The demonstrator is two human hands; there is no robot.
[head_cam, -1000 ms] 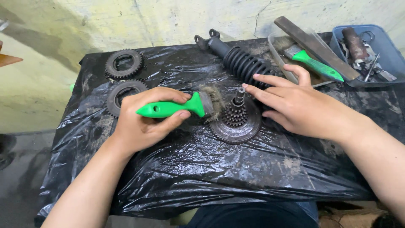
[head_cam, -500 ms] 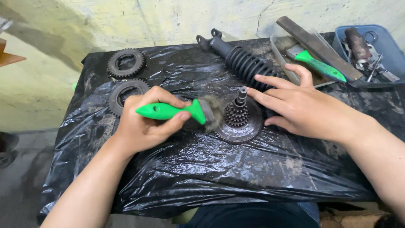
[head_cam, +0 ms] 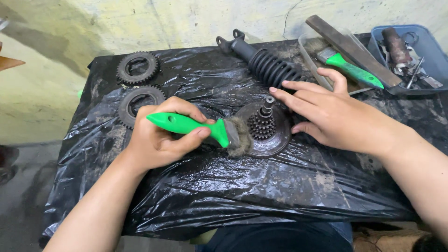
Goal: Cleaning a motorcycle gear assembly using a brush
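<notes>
My left hand [head_cam: 161, 137] grips a green-handled brush [head_cam: 196, 126] whose dirty bristles press against the left side of a greasy gear cluster on a round disc [head_cam: 263, 133]. The cluster stands upright on black plastic sheeting [head_cam: 233, 186] that covers the table. My right hand [head_cam: 333, 116] rests flat on the disc's right rim, fingers spread and pointing left, steadying it.
Two toothed gear rings [head_cam: 137, 67] [head_cam: 137, 100] lie at the back left. A black ribbed shaft [head_cam: 268, 65] lies behind the disc. At the back right are a second green-handled brush [head_cam: 352, 70], a long flat file [head_cam: 352, 49] and a blue tray [head_cam: 427, 51] of tools.
The brush has shifted slightly against the gear cluster; both hands stay about where they were.
</notes>
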